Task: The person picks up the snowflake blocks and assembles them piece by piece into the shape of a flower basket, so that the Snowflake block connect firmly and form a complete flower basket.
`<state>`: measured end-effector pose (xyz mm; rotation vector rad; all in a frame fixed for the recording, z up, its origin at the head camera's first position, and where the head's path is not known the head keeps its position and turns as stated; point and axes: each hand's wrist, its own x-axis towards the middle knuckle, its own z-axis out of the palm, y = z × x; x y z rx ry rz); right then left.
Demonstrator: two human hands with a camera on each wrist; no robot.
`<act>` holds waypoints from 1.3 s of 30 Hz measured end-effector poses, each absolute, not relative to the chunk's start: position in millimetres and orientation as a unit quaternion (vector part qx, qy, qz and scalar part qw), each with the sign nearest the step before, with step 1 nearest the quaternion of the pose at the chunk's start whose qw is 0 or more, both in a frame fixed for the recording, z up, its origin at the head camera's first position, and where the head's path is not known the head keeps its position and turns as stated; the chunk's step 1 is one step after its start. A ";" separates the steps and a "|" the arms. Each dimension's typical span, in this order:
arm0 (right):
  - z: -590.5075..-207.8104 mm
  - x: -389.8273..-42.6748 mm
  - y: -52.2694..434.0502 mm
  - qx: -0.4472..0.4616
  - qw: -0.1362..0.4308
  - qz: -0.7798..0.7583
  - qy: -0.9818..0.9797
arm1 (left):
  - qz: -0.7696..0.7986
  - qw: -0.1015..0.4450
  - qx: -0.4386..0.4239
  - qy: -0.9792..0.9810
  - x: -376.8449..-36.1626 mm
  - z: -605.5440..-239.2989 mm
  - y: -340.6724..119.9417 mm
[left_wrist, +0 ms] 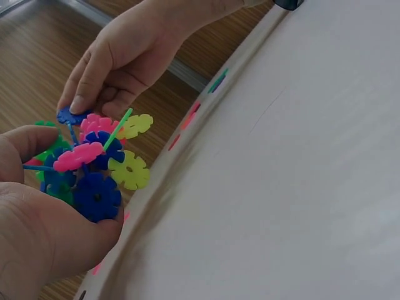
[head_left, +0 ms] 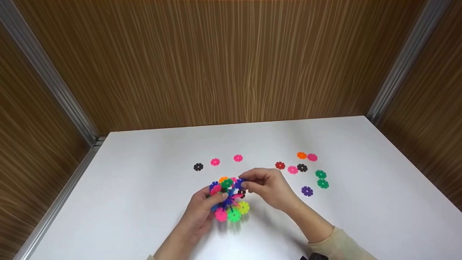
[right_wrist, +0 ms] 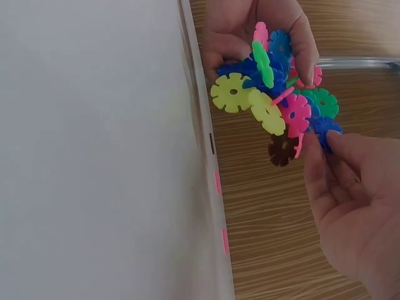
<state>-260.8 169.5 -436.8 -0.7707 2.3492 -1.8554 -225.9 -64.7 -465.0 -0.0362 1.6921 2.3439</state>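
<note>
A cluster of interlocked snowflake discs [head_left: 229,200], in pink, green, blue, yellow and orange, is held just above the white table [head_left: 144,187]. My left hand [head_left: 216,198] grips it from the left and below, fingers curled round the blue discs [left_wrist: 95,197]. My right hand [head_left: 246,184] pinches a blue disc [head_left: 239,183] at the cluster's upper right edge. In the left wrist view that blue disc [left_wrist: 70,116] sits under the right hand's fingertips [left_wrist: 78,103]. The right wrist view shows the cluster [right_wrist: 275,94], with a brown disc [right_wrist: 282,149] at its bottom.
Loose discs lie on the table behind the hands: black [head_left: 198,167], two pink [head_left: 215,162], red [head_left: 280,165], orange [head_left: 301,155], two green [head_left: 320,174], purple [head_left: 306,191]. Wood-panelled walls [head_left: 231,65] enclose the table on three sides.
</note>
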 end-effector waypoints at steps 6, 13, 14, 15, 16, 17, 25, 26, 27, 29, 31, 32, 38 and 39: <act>-435.1 -256.3 164.5 -0.234 -0.016 -0.591 0.772 | 0.806 0.111 -0.008 0.581 -224.9 -464.8 -64.3; -436.8 -255.1 158.7 -0.232 -0.018 -0.591 0.773 | 0.797 0.095 -0.005 0.596 -225.2 -464.8 -64.6; -437.3 -255.1 157.9 -0.235 -0.018 -0.591 0.772 | 0.797 0.092 -0.005 0.597 -225.1 -464.5 -64.8; -437.6 -254.9 157.1 -0.239 -0.017 -0.592 0.769 | 0.797 0.090 -0.004 0.597 -225.0 -464.4 -65.1; -437.8 -254.9 156.4 -0.244 -0.016 -0.592 0.768 | 0.798 0.088 -0.004 0.596 -224.7 -463.9 -65.4; -438.0 -255.0 155.9 -0.248 -0.015 -0.593 0.766 | 0.798 0.087 -0.003 0.596 -224.4 -463.3 -65.6; -439.0 -261.4 159.7 -0.263 0.007 -0.600 0.756 | 0.803 0.106 0.014 0.586 -223.4 -458.7 -68.0; -439.0 -262.7 161.2 -0.261 0.009 -0.598 0.757 | 0.803 0.113 0.019 0.585 -223.5 -458.3 -68.6; -438.9 -263.9 162.6 -0.261 0.011 -0.597 0.759 | 0.803 0.122 0.024 0.583 -223.9 -458.1 -69.1; -438.1 -265.9 165.0 -0.261 0.017 -0.593 0.761 | 0.800 0.142 0.033 0.581 -224.7 -457.9 -70.7; -437.1 -268.0 166.2 -0.266 0.028 -0.589 0.763 | 0.795 0.164 0.035 0.583 -224.8 -457.6 -72.5; -436.7 -269.2 166.6 -0.270 0.035 -0.585 0.764 | 0.792 0.174 0.034 0.584 -225.0 -457.5 -73.1; -435.1 -285.3 171.8 -0.282 0.079 -0.582 0.759 | 0.774 0.192 0.014 0.603 -226.7 -460.1 -72.2; -434.7 -291.5 173.9 -0.276 0.081 -0.585 0.759 | 0.775 0.189 0.008 0.603 -227.4 -460.6 -71.6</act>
